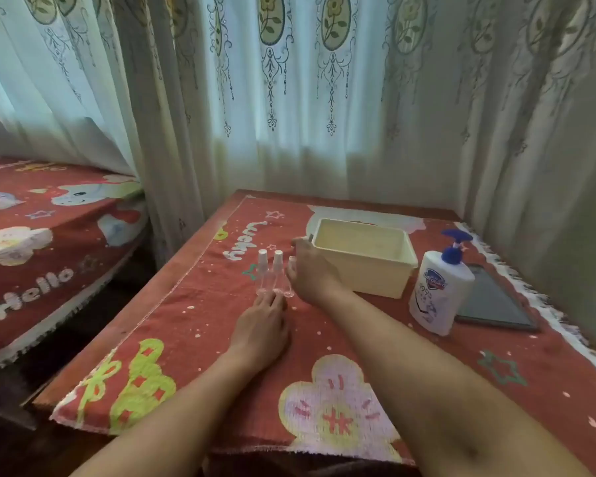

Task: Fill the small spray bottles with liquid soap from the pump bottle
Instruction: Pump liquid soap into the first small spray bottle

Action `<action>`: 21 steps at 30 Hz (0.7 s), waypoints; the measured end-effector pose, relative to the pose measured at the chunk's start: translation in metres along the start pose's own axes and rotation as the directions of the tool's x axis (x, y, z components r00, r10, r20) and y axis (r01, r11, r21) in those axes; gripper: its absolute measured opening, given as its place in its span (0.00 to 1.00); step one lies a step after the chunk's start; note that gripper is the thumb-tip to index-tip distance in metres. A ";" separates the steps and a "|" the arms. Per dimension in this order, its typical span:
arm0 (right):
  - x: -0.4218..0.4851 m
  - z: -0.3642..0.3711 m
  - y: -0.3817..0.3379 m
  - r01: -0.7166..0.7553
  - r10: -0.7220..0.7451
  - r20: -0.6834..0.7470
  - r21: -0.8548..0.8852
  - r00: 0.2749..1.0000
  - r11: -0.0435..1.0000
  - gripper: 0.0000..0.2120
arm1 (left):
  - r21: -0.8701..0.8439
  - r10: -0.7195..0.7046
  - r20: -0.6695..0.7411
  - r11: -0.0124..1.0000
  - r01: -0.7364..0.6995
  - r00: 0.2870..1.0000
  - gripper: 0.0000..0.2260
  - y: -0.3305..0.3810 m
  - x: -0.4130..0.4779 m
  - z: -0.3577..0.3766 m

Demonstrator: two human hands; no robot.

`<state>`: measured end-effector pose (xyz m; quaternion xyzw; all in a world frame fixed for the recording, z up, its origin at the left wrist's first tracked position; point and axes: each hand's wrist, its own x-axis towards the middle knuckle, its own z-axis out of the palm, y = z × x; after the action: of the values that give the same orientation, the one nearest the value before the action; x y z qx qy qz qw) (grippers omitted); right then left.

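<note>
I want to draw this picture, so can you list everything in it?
small spray bottles: three, clear with white caps, row in the middle
pump bottle: one, white with blue pump, right of the tub
tub: one, cream, right of the bottles
flat slab: one, dark grey, right of pump bottle
tablecloth: one, red with cartoons, under everything
second cloth: one, red, far left
curtains: count unclear, pale flowered, at the back
left hand: one, fingertips touching bottle bases
right hand: one, at the row's right end

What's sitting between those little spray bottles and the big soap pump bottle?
In the head view, the person's right hand and a cream plastic tub lie between the small spray bottles and the pump bottle.
</note>
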<state>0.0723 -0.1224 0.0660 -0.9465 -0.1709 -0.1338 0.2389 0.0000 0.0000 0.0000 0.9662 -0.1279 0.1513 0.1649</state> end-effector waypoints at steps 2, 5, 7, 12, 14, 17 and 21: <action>0.002 0.004 0.001 -0.040 0.036 -0.072 -0.060 0.997 0.997 0.18 | -0.051 0.006 -0.052 0.999 -0.009 0.999 0.09 -0.004 0.003 0.002; -0.009 0.015 0.011 -0.118 0.115 -0.154 -0.012 0.981 0.993 0.20 | -0.067 -0.002 -0.061 0.998 -0.002 0.998 0.07 -0.008 0.004 0.005; -0.017 0.018 0.021 -0.109 0.117 -0.175 0.052 0.978 0.993 0.17 | -0.073 -0.006 -0.063 0.997 0.001 0.998 0.07 -0.009 0.005 0.009; -0.036 0.012 0.047 0.043 -0.010 -0.199 0.164 0.980 0.986 0.11 | -0.076 0.006 -0.073 0.997 -0.012 0.997 0.07 -0.011 0.004 0.010; -0.042 0.004 0.061 0.062 -0.035 -0.178 0.145 0.983 0.988 0.06 | -0.058 0.027 -0.079 0.998 -0.032 0.996 0.08 -0.010 0.002 0.009; -0.049 -0.007 0.079 0.043 -0.026 -0.143 0.120 0.989 0.992 0.07 | -0.031 0.085 -0.096 0.996 -0.088 0.992 0.08 -0.010 0.001 0.009; -0.058 -0.012 0.098 -0.043 0.048 -0.045 0.102 0.998 0.994 0.11 | -0.007 0.195 -0.109 0.980 -0.197 0.975 0.10 0.000 0.006 0.014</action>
<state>0.0558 -0.2248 0.0170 -0.9335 -0.1501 -0.1417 0.2932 0.0090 -0.0062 -0.0103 0.9377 -0.2148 0.2178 0.1644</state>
